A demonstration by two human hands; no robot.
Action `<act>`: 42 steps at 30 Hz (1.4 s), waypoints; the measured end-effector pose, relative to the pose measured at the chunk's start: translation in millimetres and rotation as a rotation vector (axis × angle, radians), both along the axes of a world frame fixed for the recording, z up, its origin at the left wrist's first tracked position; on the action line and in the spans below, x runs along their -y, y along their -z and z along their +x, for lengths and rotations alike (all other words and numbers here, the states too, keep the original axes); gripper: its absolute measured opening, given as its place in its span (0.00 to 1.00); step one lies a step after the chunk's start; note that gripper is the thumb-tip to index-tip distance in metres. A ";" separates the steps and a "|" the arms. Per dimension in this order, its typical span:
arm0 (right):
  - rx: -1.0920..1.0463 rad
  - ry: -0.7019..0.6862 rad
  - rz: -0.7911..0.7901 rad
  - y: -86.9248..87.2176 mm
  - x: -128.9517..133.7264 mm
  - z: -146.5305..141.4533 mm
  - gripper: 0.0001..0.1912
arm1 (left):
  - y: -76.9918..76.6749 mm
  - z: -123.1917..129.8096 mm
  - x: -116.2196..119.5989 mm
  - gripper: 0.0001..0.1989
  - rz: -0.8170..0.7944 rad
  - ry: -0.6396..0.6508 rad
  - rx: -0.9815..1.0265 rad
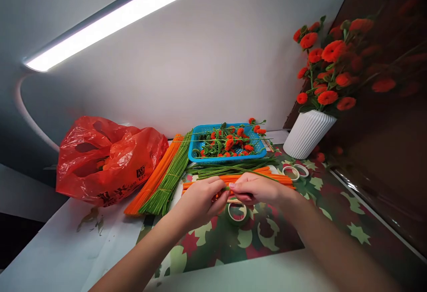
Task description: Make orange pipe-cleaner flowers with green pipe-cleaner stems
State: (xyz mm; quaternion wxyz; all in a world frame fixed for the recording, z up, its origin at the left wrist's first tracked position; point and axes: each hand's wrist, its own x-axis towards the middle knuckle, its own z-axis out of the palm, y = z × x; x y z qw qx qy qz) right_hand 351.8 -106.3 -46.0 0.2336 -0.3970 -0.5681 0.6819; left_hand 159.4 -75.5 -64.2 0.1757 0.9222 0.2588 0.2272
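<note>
My left hand (pixel 203 197) is closed around a small orange-red fuzzy flower, mostly hidden by the fingers. A short bit of green stem (pixel 228 188) shows between my two hands. My right hand (pixel 258 188) pinches that green piece with thumb and forefinger, its other fingers curled. Just below the hands lies a roll of green tape (pixel 237 221) with a white core. Behind them are orange pipe cleaners (pixel 276 175) and a bundle of dark green stems (pixel 240 166).
A blue basket (pixel 230 160) of orange flowers stands behind. To the left are a red plastic bag (pixel 110 163) and orange (pixel 148 185) and green (pixel 168 178) pipe-cleaner bundles. At right are tape rings (pixel 291 174) and a white vase (pixel 308 134) of flowers. A lamp (pixel 126 16) hangs overhead.
</note>
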 end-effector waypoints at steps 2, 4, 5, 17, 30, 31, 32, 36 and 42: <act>0.012 -0.004 -0.017 -1.3 -0.7 2.7 0.27 | -2.8 -2.0 -3.4 0.13 -0.041 0.040 -0.050; 0.026 -0.004 -0.025 -3.1 -1.8 7.3 0.27 | -5.2 -3.1 -7.7 0.15 -0.068 0.068 -0.047; 0.033 -0.006 -0.028 -4.1 -2.6 10.4 0.27 | -6.1 -3.7 -10.1 0.15 -0.082 0.081 -0.039; -0.031 0.147 0.007 -4.7 -14.9 43.6 0.27 | 3.4 -4.1 -20.5 0.12 -1.037 0.007 0.402; 0.077 0.019 0.157 -20.7 -6.7 73.1 0.25 | 16.8 3.1 -21.8 0.19 -1.188 -0.037 0.714; 0.108 -0.025 0.146 -22.0 -5.6 74.3 0.25 | 15.3 2.4 -22.1 0.19 -1.144 -0.034 0.699; 0.132 -0.057 0.130 -22.6 -4.8 74.0 0.24 | 13.7 2.0 -21.7 0.19 -1.107 -0.030 0.677; 0.091 -0.020 0.133 -15.3 -5.8 56.3 0.19 | 7.5 2.3 -15.3 0.19 -1.061 -0.026 0.612; -0.054 0.183 0.223 4.8 -9.4 15.7 0.27 | 1.4 4.0 -11.0 0.18 -1.116 -0.075 0.675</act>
